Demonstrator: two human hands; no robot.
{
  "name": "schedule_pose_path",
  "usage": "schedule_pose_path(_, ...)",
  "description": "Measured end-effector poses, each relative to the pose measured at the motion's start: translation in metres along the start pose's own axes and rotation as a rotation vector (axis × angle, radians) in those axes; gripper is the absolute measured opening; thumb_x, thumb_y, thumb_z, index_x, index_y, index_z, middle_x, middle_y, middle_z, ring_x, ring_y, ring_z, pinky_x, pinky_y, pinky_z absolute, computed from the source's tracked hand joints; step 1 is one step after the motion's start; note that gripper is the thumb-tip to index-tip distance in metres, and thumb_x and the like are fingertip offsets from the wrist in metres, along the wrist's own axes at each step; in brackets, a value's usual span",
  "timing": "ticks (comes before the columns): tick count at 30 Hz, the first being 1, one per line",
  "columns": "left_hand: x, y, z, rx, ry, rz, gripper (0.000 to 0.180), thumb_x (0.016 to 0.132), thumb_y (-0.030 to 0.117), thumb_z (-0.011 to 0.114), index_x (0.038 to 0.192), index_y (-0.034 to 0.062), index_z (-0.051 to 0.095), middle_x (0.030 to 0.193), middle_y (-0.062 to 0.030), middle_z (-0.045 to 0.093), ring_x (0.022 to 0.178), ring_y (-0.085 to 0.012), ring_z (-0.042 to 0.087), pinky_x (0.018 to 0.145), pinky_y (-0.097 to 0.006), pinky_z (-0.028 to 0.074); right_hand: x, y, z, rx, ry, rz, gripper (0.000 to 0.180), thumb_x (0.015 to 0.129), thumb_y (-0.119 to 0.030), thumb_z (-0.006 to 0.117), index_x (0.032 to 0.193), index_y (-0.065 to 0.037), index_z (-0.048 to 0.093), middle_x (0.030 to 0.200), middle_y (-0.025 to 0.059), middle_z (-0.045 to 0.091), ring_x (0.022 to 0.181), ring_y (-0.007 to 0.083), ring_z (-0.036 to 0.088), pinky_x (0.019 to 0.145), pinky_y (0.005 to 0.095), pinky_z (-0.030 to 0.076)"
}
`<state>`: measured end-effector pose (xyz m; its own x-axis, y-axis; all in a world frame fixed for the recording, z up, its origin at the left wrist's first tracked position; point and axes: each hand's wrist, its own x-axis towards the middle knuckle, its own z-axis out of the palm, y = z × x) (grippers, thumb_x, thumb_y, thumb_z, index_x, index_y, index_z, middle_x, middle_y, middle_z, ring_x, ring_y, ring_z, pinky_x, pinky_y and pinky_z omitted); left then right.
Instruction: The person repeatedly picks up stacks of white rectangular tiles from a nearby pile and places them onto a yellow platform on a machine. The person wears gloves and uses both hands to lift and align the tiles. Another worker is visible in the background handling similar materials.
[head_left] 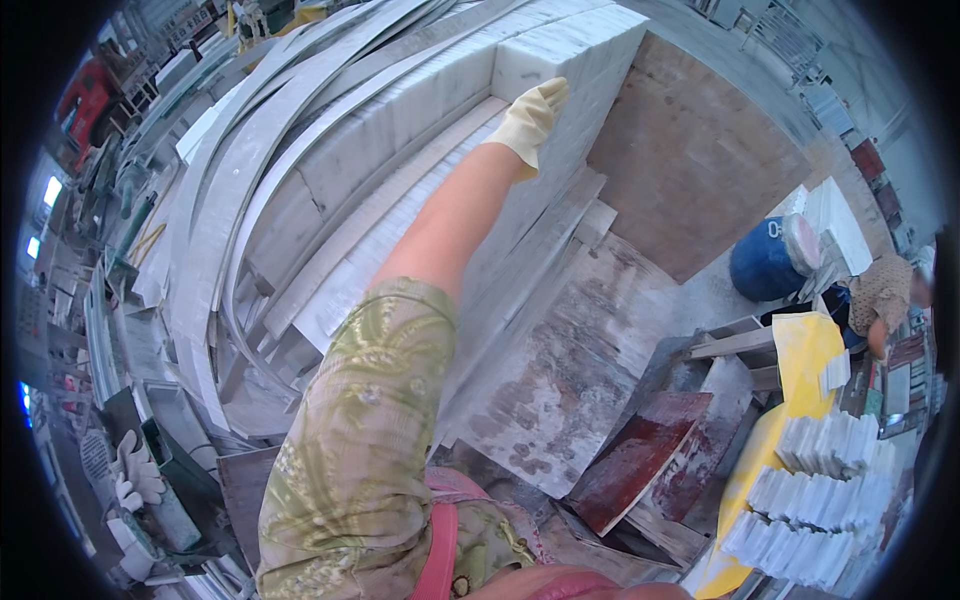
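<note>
My left arm, in a green and beige patterned sleeve, reaches up and away across the picture. At its end, my left hand point(532, 122) wears a cream glove. The fingers lie close together and mostly straight, with nothing seen in them, over the edge of a grey-veined white marble block point(570, 60). It appears to rest on the stone, though the contact under the palm is hidden. Beside the hand, a pale curved strip point(400, 195) runs along the stepped inner side of the marble. My right hand is out of the picture.
Curved pale slabs point(210, 240) stand left of the block. A brown board point(690, 150) leans at its right, near a blue drum point(765, 260). At lower right are a reddish-brown board point(640, 455) and stacked white pieces point(800, 500). Another person point(880, 295) bends at far right.
</note>
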<state>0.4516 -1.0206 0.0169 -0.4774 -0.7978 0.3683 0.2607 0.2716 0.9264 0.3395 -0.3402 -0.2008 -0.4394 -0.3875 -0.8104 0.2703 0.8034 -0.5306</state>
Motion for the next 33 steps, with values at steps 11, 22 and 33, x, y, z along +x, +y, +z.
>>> schedule_pose_path(11, -0.28, 0.169, 0.028, 1.365, 0.281, 0.103, 0.066, 0.08, 0.017, 0.078, 0.141, 0.003, 0.055, 0.146, -0.0226, 0.055, 0.142, -0.036, 0.047, 0.125, -0.05, 0.025, 0.019, -0.306, 0.078, -0.125, -0.154, -0.926, 0.058, 0.108, -0.027, 0.028, 0.161, -0.006, 0.022, 0.165, 0.0115, 0.025, 0.154, 0.0223, 0.021, 0.127, 0.036, 0.014)
schedule_pose_path(22, -0.335, 0.168, -0.044, 1.301, 0.195, 0.023, 0.052, 0.082, 0.02, 0.073, 0.127, -0.0053, 0.063, 0.13, -0.0223, 0.064, 0.126, -0.0424, 0.056, 0.116, -0.054, 0.036, 0.098, -0.591, 0.145, 0.299, -0.275, -1.219, 0.082, 0.107, -0.063, 0.026, 0.165, -0.008, 0.007, 0.173, 0.0111, 0.001, 0.159, 0.0235, 0.0, 0.128, 0.0367, 0.003)
schedule_pose_path(33, -0.323, 0.171, -0.052, 1.254, 0.141, -0.053, 0.053, 0.069, 0.009, 0.075, 0.119, -0.0052, 0.067, 0.127, -0.0191, 0.063, 0.122, -0.0389, 0.058, 0.107, -0.058, 0.043, 0.124, -0.758, 0.267, 0.44, -0.337, -1.045, 0.078, 0.105, -0.066, 0.022, 0.16, -0.011, 0.035, 0.157, 0.0067, 0.048, 0.142, 0.0223, 0.046, 0.115, 0.0327, 0.034)
